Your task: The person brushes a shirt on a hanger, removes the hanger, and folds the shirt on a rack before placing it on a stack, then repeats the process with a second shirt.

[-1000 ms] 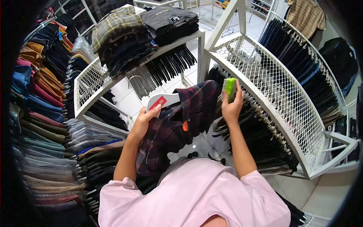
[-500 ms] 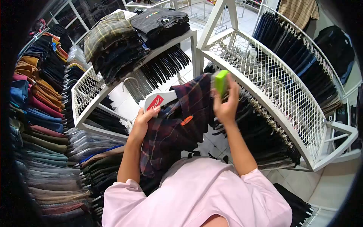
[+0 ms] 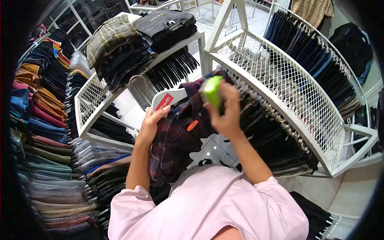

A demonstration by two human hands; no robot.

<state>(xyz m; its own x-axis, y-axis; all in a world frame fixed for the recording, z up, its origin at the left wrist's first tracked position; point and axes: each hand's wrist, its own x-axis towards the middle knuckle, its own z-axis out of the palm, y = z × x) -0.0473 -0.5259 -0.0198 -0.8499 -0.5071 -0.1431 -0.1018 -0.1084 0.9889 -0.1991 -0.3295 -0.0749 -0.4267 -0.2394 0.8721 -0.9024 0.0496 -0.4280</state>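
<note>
One green brush, blurred — right hand pinching it; left hand clamps one hanger, dark plaid shirt.

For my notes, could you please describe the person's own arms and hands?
Pale pink short sleeves end near the elbows. The left hand and right hand are ungloved, and neither wrist shows a watch or bracelet. Blur leaves rings on the right hand unclear.
</note>
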